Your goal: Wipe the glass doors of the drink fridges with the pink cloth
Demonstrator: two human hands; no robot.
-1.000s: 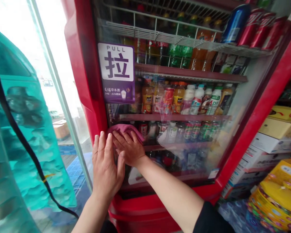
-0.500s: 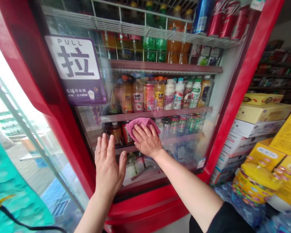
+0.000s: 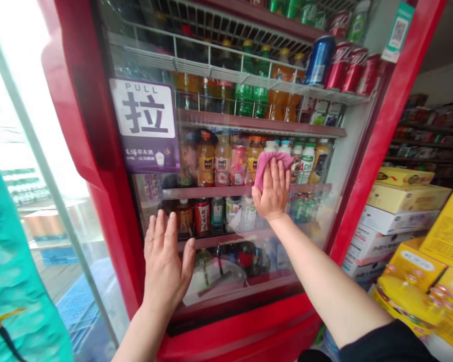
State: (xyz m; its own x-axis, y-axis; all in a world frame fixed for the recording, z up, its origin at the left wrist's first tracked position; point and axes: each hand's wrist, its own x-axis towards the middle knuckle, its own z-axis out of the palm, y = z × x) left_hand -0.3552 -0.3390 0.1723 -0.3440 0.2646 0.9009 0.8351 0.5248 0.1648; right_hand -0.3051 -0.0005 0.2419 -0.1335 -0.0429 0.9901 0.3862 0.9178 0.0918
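Note:
A red drinks cooler's glass door (image 3: 226, 216) fills the middle of the view, with a purple and white PULL sticker (image 3: 145, 125) at its upper left. My right hand (image 3: 274, 188) presses a pink cloth (image 3: 269, 165) against the glass, level with the row of plastic juice bottles (image 3: 237, 163) inside. Lower down, near the door's red frame (image 3: 111, 201), my left hand (image 3: 165, 264) lies flat on the glass with its fingers apart. It holds nothing.
Red cans and a blue can (image 3: 319, 60) sit on a wire rack inside the cooler. Stacked cartons (image 3: 402, 221) and yellow boxes (image 3: 411, 264) stand to the right, before store shelves (image 3: 426, 136). A teal plastic sheet (image 3: 11, 281) hangs at the left.
My right hand and the pink cloth have moved up and to the right across the glass. My left hand stays low on the door, and the view has shifted slightly.

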